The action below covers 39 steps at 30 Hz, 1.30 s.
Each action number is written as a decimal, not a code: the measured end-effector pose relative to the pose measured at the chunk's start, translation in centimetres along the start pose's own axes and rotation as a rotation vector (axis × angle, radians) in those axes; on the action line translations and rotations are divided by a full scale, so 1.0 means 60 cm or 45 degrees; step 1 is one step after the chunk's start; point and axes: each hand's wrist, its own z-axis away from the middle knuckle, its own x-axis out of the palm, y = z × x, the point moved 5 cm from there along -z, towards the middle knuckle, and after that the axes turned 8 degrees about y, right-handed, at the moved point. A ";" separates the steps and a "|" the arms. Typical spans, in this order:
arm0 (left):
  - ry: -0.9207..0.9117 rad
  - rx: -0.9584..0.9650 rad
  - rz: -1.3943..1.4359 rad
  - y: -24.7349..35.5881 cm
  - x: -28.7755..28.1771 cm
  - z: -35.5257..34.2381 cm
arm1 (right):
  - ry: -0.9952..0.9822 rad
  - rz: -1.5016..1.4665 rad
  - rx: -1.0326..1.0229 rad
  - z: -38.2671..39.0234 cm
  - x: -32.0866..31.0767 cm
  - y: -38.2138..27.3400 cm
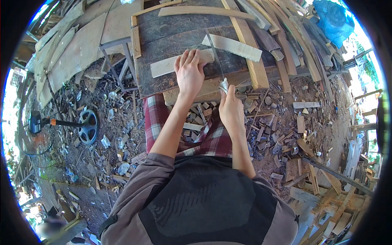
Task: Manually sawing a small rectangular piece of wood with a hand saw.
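My left hand (190, 73) lies across a short pale wooden board (164, 68) on the dark workbench (159, 43), its fingers bent over the board's far side. In my right hand (232, 107), the fingers are wrapped round the handle of a handsaw (224, 85); a whitish wrapping covers the handle. The saw's thin, narrow blade points away from me, by the board's right end. A second pale board (234, 47) lies at a slant to the right, and the blade crosses its left end. Whether the teeth touch wood is too fine to see.
A long yellowish plank (249, 41) runs across the bench's right side. A curved wooden strip (204, 11) lies at the back. Stacked planks (300, 41) stand at the right. Offcuts (265, 134) litter the ground. A tool with a black spoked ring (88, 126) is at the left.
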 end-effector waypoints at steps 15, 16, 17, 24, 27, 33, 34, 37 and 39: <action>-0.178 0.028 0.032 -0.106 -0.054 -0.015 | -0.090 -0.100 -0.038 0.002 0.021 0.009; -0.151 0.070 -0.076 -0.105 -0.049 -0.015 | -0.059 -0.093 -0.087 0.000 0.024 0.010; -0.124 0.113 -0.182 -0.105 -0.046 -0.014 | -0.065 -0.099 -0.078 0.001 0.028 0.011; -0.105 0.027 -0.066 -0.096 -0.053 -0.015 | -0.048 -0.174 -0.125 0.007 0.028 0.006; -0.058 0.020 0.012 -0.091 -0.065 -0.018 | 0.002 -0.196 -0.186 0.014 0.032 0.002; -0.032 0.035 -0.007 -0.080 -0.072 -0.020 | 0.084 -0.281 -0.232 0.026 0.045 -0.005; -0.018 0.045 -0.003 -0.080 -0.074 -0.020 | 0.126 -0.300 -0.258 0.028 0.046 -0.006; 0.015 0.070 0.001 -0.079 -0.078 -0.021 | 0.112 -0.267 -0.284 0.029 0.046 -0.014; 0.036 0.085 0.004 -0.077 -0.079 -0.022 | 0.121 -0.248 -0.284 0.031 0.045 -0.017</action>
